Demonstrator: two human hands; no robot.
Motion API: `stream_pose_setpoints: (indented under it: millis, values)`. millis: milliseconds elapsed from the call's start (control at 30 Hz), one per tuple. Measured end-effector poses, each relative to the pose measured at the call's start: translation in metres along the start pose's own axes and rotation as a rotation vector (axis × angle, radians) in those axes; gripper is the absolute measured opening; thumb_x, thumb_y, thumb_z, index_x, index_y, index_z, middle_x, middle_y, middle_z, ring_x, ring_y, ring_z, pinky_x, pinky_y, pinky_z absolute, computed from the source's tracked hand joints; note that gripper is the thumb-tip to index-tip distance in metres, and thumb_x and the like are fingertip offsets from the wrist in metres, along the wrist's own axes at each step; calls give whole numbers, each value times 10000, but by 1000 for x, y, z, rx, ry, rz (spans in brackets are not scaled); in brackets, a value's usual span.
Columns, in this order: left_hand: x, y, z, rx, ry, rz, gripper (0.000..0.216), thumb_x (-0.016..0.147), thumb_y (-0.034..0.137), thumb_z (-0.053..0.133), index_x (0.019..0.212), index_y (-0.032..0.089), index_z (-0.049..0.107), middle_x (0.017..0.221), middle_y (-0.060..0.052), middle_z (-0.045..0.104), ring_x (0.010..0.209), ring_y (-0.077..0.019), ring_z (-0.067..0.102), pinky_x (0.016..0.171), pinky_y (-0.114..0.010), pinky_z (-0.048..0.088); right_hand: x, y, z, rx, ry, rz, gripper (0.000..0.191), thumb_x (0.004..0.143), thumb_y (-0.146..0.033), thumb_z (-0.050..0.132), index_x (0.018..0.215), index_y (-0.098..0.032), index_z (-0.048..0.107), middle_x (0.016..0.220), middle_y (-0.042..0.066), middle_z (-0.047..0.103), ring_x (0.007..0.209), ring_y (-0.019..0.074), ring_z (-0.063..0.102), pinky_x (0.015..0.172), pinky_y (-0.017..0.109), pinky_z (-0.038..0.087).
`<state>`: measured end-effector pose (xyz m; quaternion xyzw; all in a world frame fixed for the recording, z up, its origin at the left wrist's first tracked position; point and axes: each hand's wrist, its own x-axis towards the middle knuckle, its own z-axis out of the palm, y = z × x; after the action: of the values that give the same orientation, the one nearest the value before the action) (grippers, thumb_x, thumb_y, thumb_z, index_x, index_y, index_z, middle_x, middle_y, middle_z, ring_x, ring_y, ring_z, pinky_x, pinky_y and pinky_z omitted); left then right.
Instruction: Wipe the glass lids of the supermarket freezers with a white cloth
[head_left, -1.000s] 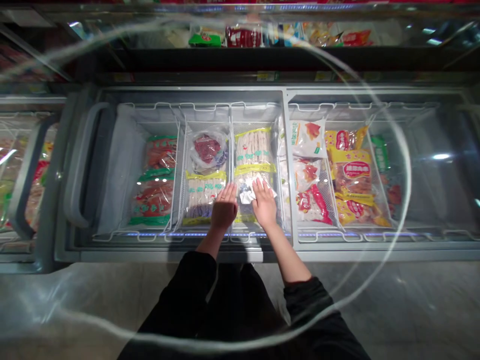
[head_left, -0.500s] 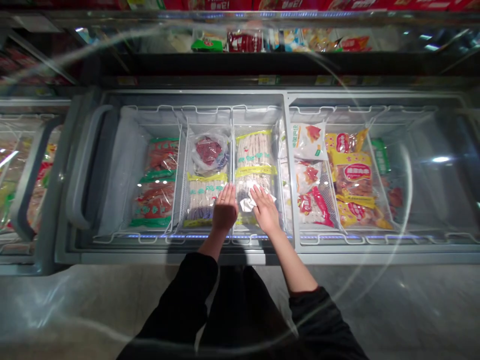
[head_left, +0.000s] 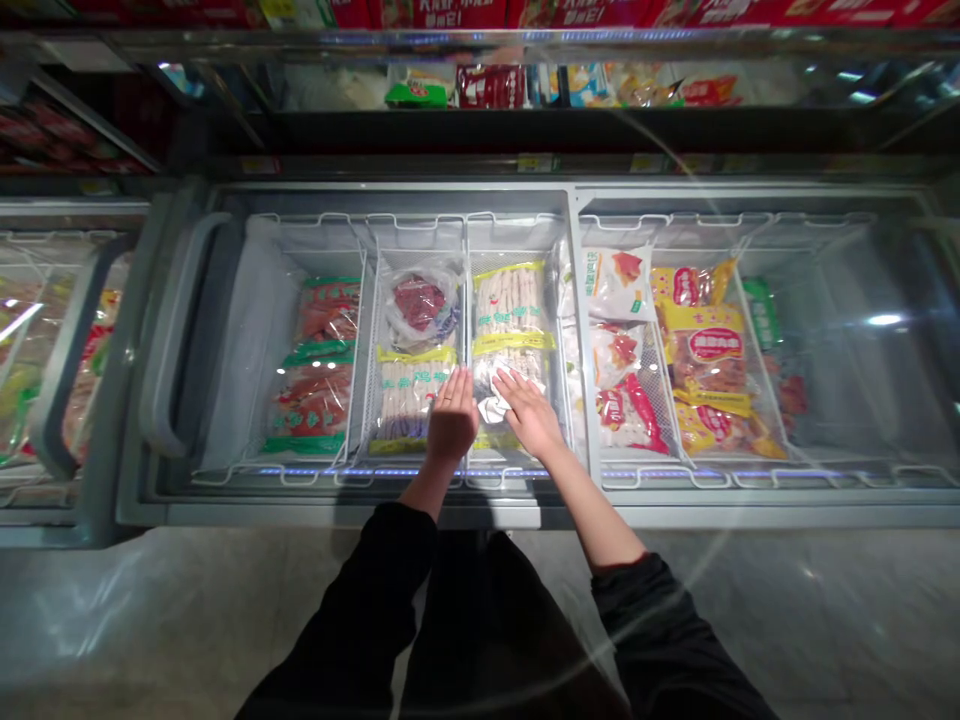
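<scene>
Wiping seems to be the step in hand: at the centre of the frame, a crumpled white cloth point(head_left: 491, 409) is pressed beneath the flat right hand point(head_left: 529, 415), apparently against the clear freezer lid point(head_left: 300, 514). Its grip is unclenched; by the outstretched left hand point(head_left: 453, 420) nothing is grasped. Next, even, flat pressure seems called for.

Left hand point(head_left: 453, 417) and right hand point(head_left: 528, 410) out front, near each other, not touching, backs up.
Left: fingers straight, together, pointing forward; left forearm point(head_left: 425, 490) leans slightly inward. Right: flat, fingers extended, small gaps, angled toward the left; right forearm point(head_left: 596, 515) bare, slanting in from the right.
</scene>
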<state>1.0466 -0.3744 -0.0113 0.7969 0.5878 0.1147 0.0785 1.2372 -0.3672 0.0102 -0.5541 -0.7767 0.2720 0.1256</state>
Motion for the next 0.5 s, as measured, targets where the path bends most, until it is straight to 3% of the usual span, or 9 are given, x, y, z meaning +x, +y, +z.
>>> stream_pose_setpoints:
  millis: [233, 400, 500]
  values:
    - [0, -2, -1, -9, -5, 9, 667, 981, 144, 431, 1617, 56, 251, 1640, -172, 330, 1552, -272, 257, 1271, -467, 281, 67, -27, 12, 19, 41, 51, 712, 875, -69, 410, 1575, -201, 405, 1653, 13, 338, 1565, 231, 220, 1294, 507, 198]
    - [1, -4, -3, -69, -32, -2, 705, 964, 140, 454, 1621, 45, 218, 1646, -181, 318, 1558, -275, 239, 1277, -452, 272, 34, -13, 2, 35, -63, -62, 699, 887, -86, 421, 1567, -250, 421, 1645, -13, 356, 1560, 205, 236, 1288, 478, 228]
    - [0, -5, -4, -122, -51, -7, 747, 972, 147, 452, 1646, 90, 135, 1662, -147, 296, 1562, -260, 226, 1284, -441, 268, 16, 0, -7, 24, -52, 4, 706, 890, -87, 419, 1569, -284, 416, 1645, -30, 352, 1558, 199, 240, 1291, 473, 226]
